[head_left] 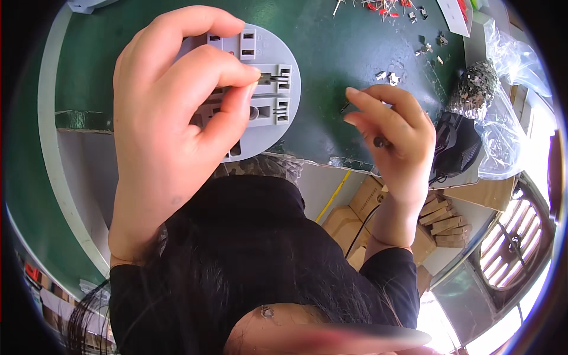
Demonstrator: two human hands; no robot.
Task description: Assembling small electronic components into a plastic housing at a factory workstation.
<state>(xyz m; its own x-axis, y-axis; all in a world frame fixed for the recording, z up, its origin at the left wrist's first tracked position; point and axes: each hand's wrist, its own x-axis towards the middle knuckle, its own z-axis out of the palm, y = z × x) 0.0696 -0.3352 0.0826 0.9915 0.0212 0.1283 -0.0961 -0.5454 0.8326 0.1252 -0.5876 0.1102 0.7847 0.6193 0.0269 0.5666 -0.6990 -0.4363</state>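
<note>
Left hand: the left hand (171,97) hangs over the grey disc, thumb and forefinger brought together; its grip is narrow, pinching the end of a thin metal piece (272,77).
Metal piece: it runs rightward from those fingertips into the upper slotted block (284,87) on the disc.
Grey disc: the round grey disc (277,48) lies at the near edge of the green surface (328,47), partly covered by the left hand, with raised pale blocks on top.
Right hand: the right hand (405,133) is held well apart from the disc, fingers curled; its grip is closed around a slender dark tool (380,142), mostly hidden, a rounded end showing by the palm.
Far side: red parts (384,8) with thin leads lie scattered, and small metal clips (387,77) sit nearer the right hand.
Right side: a silvery heap of metal bits (475,89) stands near clear plastic (503,142), a black bag (455,148) just below.
Below the edge: cardboard boxes (362,198) are visible.
</note>
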